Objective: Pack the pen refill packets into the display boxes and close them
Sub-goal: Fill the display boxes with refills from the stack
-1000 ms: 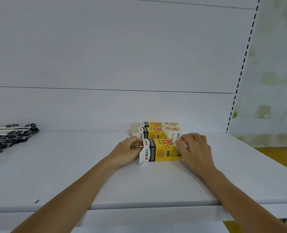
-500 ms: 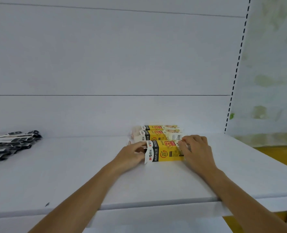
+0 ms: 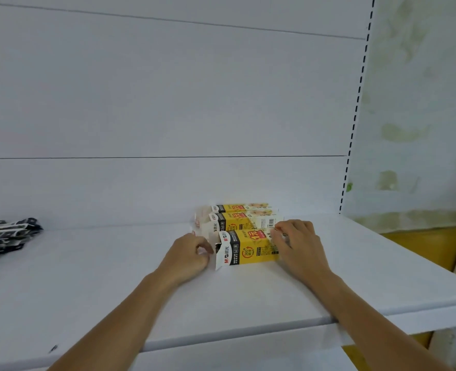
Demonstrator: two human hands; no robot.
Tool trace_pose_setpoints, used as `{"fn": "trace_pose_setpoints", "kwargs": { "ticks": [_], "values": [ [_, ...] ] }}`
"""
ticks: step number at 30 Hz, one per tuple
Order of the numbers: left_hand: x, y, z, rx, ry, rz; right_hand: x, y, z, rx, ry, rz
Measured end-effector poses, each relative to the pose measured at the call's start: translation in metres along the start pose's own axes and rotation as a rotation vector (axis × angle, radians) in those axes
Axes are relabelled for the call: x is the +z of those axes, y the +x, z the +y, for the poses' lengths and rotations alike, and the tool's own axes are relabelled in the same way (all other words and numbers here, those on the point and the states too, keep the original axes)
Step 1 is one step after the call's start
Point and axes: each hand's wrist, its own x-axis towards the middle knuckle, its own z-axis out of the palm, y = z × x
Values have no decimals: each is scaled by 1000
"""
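- Fingers (image 3: 200, 241) of the left hand (image 3: 190, 254): curled at the open left end of the nearest display box (image 3: 251, 250). The fingertips are hidden behind the knuckles and the white end flap (image 3: 219, 254), so it cannot be told whether they pinch the flap or only touch it.
- Fingers (image 3: 283, 232) of the right hand (image 3: 300, 246): bent over the right end of the same box and grasping it. They cover that end and part of the print.
- Box opening: a dark slit behind the raised flap; nothing inside can be made out.
- Forearms: both run out of the lower edge of the view.
- Shelf (image 3: 87, 279): white and flat. The nearest display box lies on its side towards the back of it, between the two hands.
- Middle display box (image 3: 244, 223) and rear display box (image 3: 241, 208): on their sides in a row just behind the nearest one, the rear one close to the back panel (image 3: 168, 103).
- Refill packets (image 3: 6, 235): a black-and-white pile at the shelf's left end, well apart from the boxes and cut off by the frame edge.
- Surroundings: white back panel with horizontal seams, a slotted upright (image 3: 356, 113) on the right, and a stained pale-green wall (image 3: 422, 103) beyond.
- Box faces: yellow, with a black band, a white end bearing a red logo, and a red price mark. The small print is too blurred to read.
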Motion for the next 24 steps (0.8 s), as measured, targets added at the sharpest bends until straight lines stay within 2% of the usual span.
{"fn": "trace_pose_setpoints", "kwargs": {
  "ticks": [4,7,9,11,12,14,16,20,24],
  "values": [
    [-1,0,2,74,-114,-5,1,0,2,-4,-6,-9],
    [0,2,0,27,5,-50,1,1,2,5,11,-3],
    [-2,3,-4,-26,64,27,2,2,3,1,13,-6],
    [-3,1,-3,-34,18,109,2,2,4,-2,21,-6],
    [-3,0,0,-19,-62,104,2,2,5,-2,30,-5],
    [-2,-4,6,10,-199,-6,2,3,5,0,40,-2],
    [1,-5,9,18,-166,-103,3,3,5,-4,25,1],
    [-1,-2,3,-30,-49,-10,3,4,4,-12,-15,-11],
    [-1,-9,10,-28,-109,-31,1,1,3,-18,-25,-27]
  ]
}}
